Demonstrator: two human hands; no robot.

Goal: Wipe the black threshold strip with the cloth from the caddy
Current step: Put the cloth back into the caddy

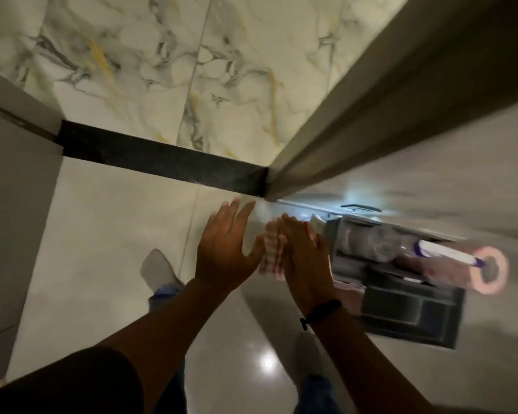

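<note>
While you look straight down at a glossy pale tiled floor (108, 222), both of your bare forearms reach up from the bottom of the frame toward its centre. Your left hand (226, 249) is spread open, palm down, fingers splayed and holding nothing. Your right hand (304, 258), with a thin black band (322, 312) around its wrist, is just to the right of it; its fingers lie fairly straight against a folded pink-and-white striped cloth (271, 252), which sits between the two hands. Motion blur hides whether the right hand actually grips the cloth, so I cannot tell.

A long black stone threshold strip (162, 158) runs diagonally across the middle of the frame, from the left edge down to the foot of a grey-brown door frame (356, 115). Both hands and the cloth are below the strip, apart from it. Beyond the strip, in the upper half, lies white marble flooring with grey and gold veins (162, 55).

At centre right, a dark grey plastic cleaning caddy (413, 306) sits on the floor just beside your right hand, holding blurred bottles and a white-and-purple tool with a pink ring-shaped end (488, 273). Your two feet show near the lower centre.
</note>
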